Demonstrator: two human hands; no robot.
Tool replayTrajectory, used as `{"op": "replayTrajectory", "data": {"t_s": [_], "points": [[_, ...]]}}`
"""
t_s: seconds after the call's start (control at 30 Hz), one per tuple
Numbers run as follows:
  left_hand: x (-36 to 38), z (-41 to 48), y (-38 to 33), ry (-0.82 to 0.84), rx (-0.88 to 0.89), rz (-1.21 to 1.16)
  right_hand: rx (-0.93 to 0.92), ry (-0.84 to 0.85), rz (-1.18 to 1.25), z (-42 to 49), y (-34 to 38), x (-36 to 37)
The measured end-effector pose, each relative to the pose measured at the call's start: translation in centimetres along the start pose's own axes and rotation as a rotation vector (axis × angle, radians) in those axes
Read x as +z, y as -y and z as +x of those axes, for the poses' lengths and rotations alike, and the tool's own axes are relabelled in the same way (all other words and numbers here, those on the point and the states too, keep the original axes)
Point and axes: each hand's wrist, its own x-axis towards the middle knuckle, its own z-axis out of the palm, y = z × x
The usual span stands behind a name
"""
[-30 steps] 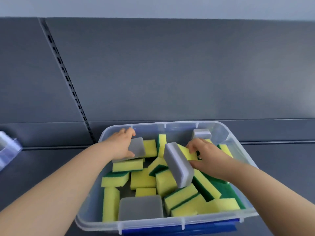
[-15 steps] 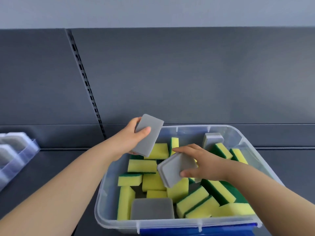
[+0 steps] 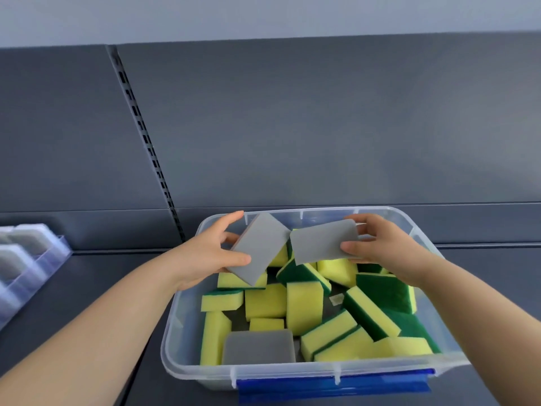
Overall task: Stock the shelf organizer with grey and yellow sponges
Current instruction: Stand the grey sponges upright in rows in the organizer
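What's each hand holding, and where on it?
Left hand holds a flat grey rectangular sponge by its left edge; right hand holds a second grey sponge by its right end.

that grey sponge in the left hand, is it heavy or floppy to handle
Probably light: the left hand holds the grey sponge above the bin with fingertips and thumb alone. It is likely fairly stiff: it looks flat and straight-edged though gripped along one side. Flat faces make rolling unlikely.

Dark grey shelf panels [image 3: 322, 127] under pale wall [image 3: 263, 16].
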Motion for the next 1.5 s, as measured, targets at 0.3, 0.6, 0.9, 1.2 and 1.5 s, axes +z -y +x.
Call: {"op": "replayTrajectory", "data": {"t_s": [0.3,0.6,0.9,1.2,1.5], "points": [[-0.1,0.4,-2.1,-0.283,0.146,0.124,0.048,0.002,0.221,-1.5,-0.9,-1.6],[4.5,0.6,-4.8,-0.185,0.257,0.267,0.083,0.074,0.099,-1.9,-0.9,-0.9],[7.6,1.0,-6.6,-0.102,0.326,0.348,-0.022,0.15,-0.282,-2.7,0.0,-1.2],[10.2,0.9,-5.9,-0.111,0.294,0.351,-0.139,0.175,-0.146,-3.6,-0.9,-2.8],[12.6,-0.9,-5.4,-0.338,0.249,0.454,-0.245,-0.028,-0.173,-3.4,-3.0,-4.7]]}}
